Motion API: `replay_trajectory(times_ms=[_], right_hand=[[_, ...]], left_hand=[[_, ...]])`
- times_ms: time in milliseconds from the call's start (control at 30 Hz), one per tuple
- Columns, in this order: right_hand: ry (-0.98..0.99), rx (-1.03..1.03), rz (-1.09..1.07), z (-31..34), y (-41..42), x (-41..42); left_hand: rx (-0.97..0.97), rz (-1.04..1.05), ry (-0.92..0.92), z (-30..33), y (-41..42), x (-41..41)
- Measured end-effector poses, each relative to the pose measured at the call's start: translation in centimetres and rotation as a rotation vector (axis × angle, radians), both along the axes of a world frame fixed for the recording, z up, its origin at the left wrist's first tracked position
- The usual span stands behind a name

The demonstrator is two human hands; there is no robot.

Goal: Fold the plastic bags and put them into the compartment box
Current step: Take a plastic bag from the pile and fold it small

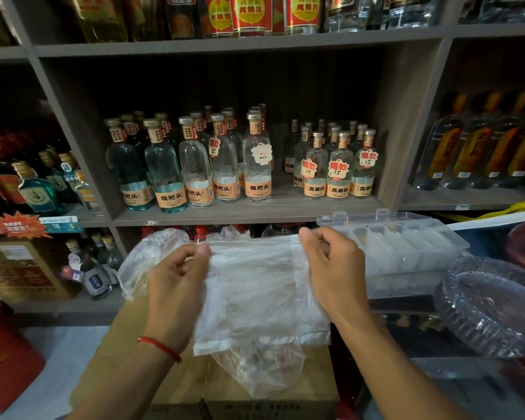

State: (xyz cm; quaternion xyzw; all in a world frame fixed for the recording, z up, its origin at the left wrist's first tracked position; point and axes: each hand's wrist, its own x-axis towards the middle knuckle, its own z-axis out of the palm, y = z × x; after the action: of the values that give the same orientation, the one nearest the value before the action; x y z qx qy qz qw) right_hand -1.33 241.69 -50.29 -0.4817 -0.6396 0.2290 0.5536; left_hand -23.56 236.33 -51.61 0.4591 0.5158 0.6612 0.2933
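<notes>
Here the left hand (176,280) and right hand (331,268) pinch a plastic bag (255,298) by its top corners, mid-fold, and it probably needs folding smaller before going into the compartment box (406,247) just right of it.

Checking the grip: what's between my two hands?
In the head view, the bag's top edge spans from left hand to right hand.

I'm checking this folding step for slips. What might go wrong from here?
Both hands, left and right, pinch only the top edge of the bag, so its hanging bottom may fold crooked. A loose bag lies under it and could get caught up. The box looks nearly full, so fitting may be tight.
</notes>
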Motion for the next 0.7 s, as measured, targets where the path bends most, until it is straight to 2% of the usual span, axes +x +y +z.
replay_trajectory(times_ms=[67, 100, 167, 267, 333, 467, 567, 700], right_hand=[[0.009, 0.009, 0.081, 0.4, -0.1, 0.4], [0.009, -0.001, 0.139, 0.6, -0.1, 0.7], [0.000, -0.038, 0.259, 0.8, -0.1, 1.1], [-0.070, -0.090, 0.360, 0.7, 0.0, 1.1], [-0.105, -0.133, 0.400, 0.6, 0.1, 1.0], [-0.024, -0.237, 0.461, 1.0, 0.3, 1.4], [0.044, -0.403, 0.480, 1.6, 0.9, 2.2], [0.349, -0.713, 0.541, 1.5, 1.1, 2.9]], left_hand=[[-0.027, -0.205, -0.097, 0.1, -0.3, -1.5], [-0.056, -0.281, -0.080, 0.3, -0.4, -2.2], [-0.155, -0.407, 0.046, 1.2, -0.3, -3.4], [-0.301, -0.603, 0.383, 3.0, 0.1, -3.3], [-0.364, -0.688, 0.502, 4.0, 0.4, -2.0], [-0.348, -0.687, 0.423, 4.9, 0.5, -0.5], [-0.309, -0.643, 0.282, 5.1, 0.2, -1.0], [-0.206, -0.402, 0.106, 4.4, 0.1, -2.0]])
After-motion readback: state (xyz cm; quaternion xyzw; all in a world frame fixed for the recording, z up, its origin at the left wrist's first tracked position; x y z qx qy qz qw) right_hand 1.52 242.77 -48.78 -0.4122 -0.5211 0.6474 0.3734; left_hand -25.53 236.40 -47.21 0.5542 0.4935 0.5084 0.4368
